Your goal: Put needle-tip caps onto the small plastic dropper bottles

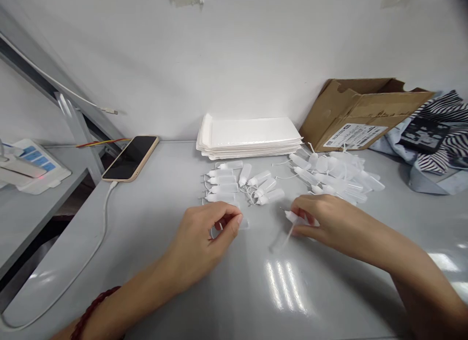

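Note:
My right hand [318,216] grips a small translucent needle-tip squeeze bottle [296,219], its metal tip pointing left and its white cap strap dangling, blurred. My left hand [208,235] is pinched closed over the near end of a row of similar bottles [224,188] laid side by side, tips to the left. Part of one more bottle [244,224] shows behind its fingertips; whether they hold anything is hidden. Between the hands and farther back lies a loose group of bottles [266,186]. A larger pile of bottles [340,174] lies beyond my right hand.
A stack of white padded envelopes [252,133] lies against the wall. An opened cardboard box [351,111] stands behind the pile, beside striped cloth [448,130]. On the left, a phone [130,158] is plugged into a white cable [105,218] that runs across the grey table [226,301].

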`<action>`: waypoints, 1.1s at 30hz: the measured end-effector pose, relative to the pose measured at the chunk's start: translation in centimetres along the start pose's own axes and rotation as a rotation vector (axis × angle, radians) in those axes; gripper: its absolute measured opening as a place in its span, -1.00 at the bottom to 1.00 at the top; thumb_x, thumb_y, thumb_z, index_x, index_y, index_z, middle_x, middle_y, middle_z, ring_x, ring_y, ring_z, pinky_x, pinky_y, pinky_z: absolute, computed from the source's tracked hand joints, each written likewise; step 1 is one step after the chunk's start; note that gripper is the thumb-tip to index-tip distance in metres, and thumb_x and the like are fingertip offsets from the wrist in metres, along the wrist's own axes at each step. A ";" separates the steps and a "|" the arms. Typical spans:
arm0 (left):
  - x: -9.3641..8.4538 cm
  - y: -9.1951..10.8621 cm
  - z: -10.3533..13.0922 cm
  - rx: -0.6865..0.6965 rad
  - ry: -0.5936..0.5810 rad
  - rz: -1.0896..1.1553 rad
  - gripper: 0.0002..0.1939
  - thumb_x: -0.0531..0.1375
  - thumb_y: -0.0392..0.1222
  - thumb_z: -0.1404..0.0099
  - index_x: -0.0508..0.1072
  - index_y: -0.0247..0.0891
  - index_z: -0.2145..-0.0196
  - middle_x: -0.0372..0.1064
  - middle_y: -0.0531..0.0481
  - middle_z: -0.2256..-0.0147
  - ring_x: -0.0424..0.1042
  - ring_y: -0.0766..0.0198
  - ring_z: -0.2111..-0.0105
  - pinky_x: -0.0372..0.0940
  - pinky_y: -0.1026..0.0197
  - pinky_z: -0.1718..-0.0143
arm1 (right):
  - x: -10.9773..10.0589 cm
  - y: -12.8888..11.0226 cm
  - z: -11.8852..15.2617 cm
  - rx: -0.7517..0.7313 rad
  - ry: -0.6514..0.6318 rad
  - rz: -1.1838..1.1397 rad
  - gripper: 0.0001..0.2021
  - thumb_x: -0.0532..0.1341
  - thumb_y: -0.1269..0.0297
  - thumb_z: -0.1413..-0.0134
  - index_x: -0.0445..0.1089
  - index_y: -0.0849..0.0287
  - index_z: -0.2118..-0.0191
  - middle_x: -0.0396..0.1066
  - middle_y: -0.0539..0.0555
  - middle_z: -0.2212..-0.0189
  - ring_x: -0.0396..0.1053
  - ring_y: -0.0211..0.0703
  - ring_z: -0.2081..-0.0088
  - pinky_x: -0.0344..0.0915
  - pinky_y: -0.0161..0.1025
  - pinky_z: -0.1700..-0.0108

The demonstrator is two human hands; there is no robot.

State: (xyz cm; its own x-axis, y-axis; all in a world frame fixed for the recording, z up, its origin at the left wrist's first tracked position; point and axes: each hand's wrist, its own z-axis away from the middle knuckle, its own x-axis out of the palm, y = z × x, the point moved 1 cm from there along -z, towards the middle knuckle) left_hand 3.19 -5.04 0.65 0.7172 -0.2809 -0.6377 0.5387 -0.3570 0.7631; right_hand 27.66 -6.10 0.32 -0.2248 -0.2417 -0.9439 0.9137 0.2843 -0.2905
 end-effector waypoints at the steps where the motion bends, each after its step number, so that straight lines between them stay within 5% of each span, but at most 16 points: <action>1: 0.0 0.1 0.0 0.000 -0.011 0.006 -0.83 0.08 -0.28 -0.27 0.44 -0.26 0.42 0.37 0.10 0.55 0.34 0.38 0.52 0.18 0.41 0.58 | -0.1 -0.8 0.0 -0.029 0.055 -0.051 -0.90 0.22 0.23 -0.04 0.35 0.13 0.40 0.36 -0.03 0.50 0.29 -0.24 0.50 0.15 -0.30 0.48; 6: -0.1 0.4 0.1 -0.025 -0.160 0.083 -0.80 0.07 -0.18 -0.31 0.48 -0.24 0.34 0.39 0.09 0.51 0.35 0.37 0.49 0.21 0.40 0.54 | -0.1 -4.0 -0.2 -0.178 0.252 -0.270 -0.92 0.17 0.29 -0.11 0.31 0.17 0.30 0.34 -0.01 0.45 0.30 -0.28 0.47 0.22 -0.31 0.43; 11: -0.2 0.3 0.6 -0.090 -0.242 0.223 -0.56 -0.12 -0.07 -0.42 0.45 -0.25 0.41 0.40 0.07 0.48 0.38 0.38 0.47 0.27 0.34 0.41 | 0.7 -3.8 -0.5 -0.177 0.384 -0.213 -0.91 0.16 0.29 -0.11 0.28 0.20 0.32 0.32 0.01 0.44 0.29 -0.28 0.49 0.20 -0.30 0.46; 14: -0.3 0.5 0.6 -0.090 -0.257 0.208 -0.62 -0.07 -0.09 -0.40 0.42 -0.25 0.44 0.38 0.08 0.50 0.37 0.38 0.47 0.21 0.38 0.50 | 0.9 -3.5 -0.6 -0.166 0.440 -0.176 -0.91 0.16 0.30 -0.10 0.29 0.20 0.29 0.31 0.01 0.45 0.28 -0.27 0.51 0.20 -0.30 0.49; 18: -0.3 0.9 0.4 -0.056 -0.232 0.128 -0.82 0.09 -0.20 -0.29 0.42 -0.24 0.42 0.33 0.13 0.57 0.33 0.40 0.52 0.13 0.42 0.60 | 0.8 -3.4 -0.6 -0.157 0.502 -0.159 -0.90 0.17 0.29 -0.11 0.29 0.20 0.28 0.30 0.01 0.47 0.29 -0.27 0.52 0.23 -0.31 0.49; 24: -0.3 0.5 0.2 -0.064 -0.087 0.046 -0.83 0.06 -0.21 -0.31 0.42 -0.24 0.38 0.38 0.10 0.54 0.36 0.37 0.50 0.13 0.41 0.63 | 1.1 -3.5 -0.6 -0.286 0.475 -0.170 -0.89 0.14 0.37 -0.15 0.32 0.18 0.18 0.38 0.12 0.28 0.39 -0.22 0.38 0.34 -0.28 0.37; 33: 0.6 -0.5 0.5 0.179 -0.013 -0.079 -0.85 0.03 -0.30 -0.34 0.40 -0.25 0.25 0.35 0.10 0.46 0.30 0.40 0.49 0.19 0.36 0.49 | 2.0 -4.1 -0.6 -0.375 0.474 -0.105 -0.83 0.11 0.38 -0.19 0.39 0.24 0.15 0.36 0.16 0.26 0.40 -0.19 0.33 0.38 -0.25 0.34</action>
State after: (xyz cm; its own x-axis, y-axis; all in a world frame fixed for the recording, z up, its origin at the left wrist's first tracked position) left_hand 3.12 -5.51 -0.24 0.6691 -0.2571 -0.6973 0.5052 -0.5308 0.6805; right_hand 23.26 -7.22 -0.43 -0.5117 0.1288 -0.8494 0.7167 0.6093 -0.3394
